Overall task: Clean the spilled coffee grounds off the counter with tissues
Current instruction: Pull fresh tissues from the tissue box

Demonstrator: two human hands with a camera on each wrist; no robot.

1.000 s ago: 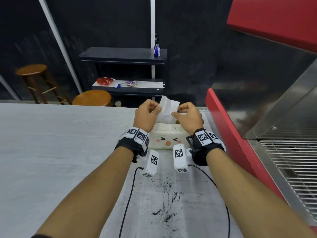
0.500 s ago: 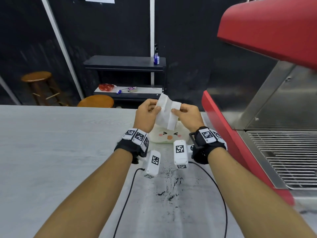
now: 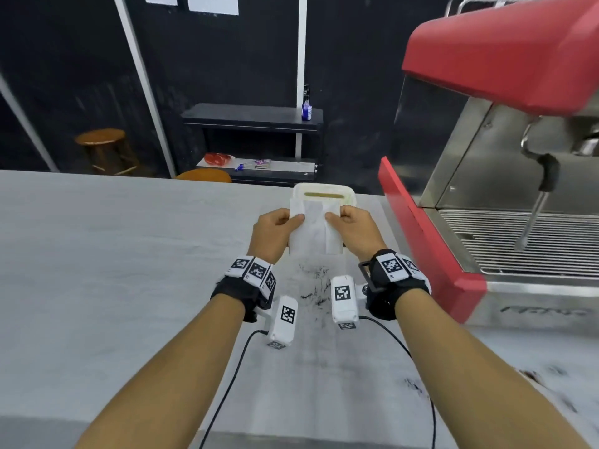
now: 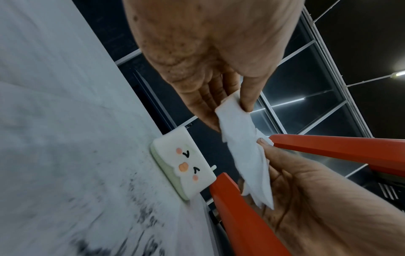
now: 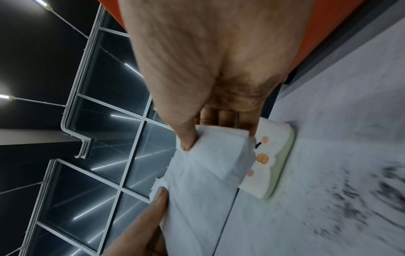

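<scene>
Since a second ago the tissue [image 3: 313, 229] has come fully out of the tissue box [image 3: 324, 193] and is drawn toward the person, now hanging flat between both hands above the worktop [image 3: 97, 260], and the camera has tipped up so more of the red espresso machine [image 3: 505, 56] shows.

Head view: the left hand [image 3: 275, 233] pinches the tissue's left edge and the right hand [image 3: 353, 231] its right edge, thumbs on the near face. The box sits just beyond the tissue at the far edge of the worktop, left of the machine's red base. The spilled coffee grounds [image 3: 316, 291] lie on the worktop nearer than the hands, between the two wrist cameras (a few more specks lie at near right).

Left wrist view: the left hand [image 4: 210, 57] nips the tissue [image 4: 243, 147] between thumb and fingers at one end; the right hand [image 4: 306, 199] holds the other end. The box [image 4: 184, 166], with a cartoon face on its side, rests on the worktop [image 4: 54, 121], grounds [image 4: 142, 221] scattered near it.

Right wrist view: the right hand [image 5: 210, 72] pinches a folded corner of the tissue [image 5: 206, 176], the left thumb pressed on its other edge; the box [image 5: 271, 155] is partly hidden behind it.
</scene>
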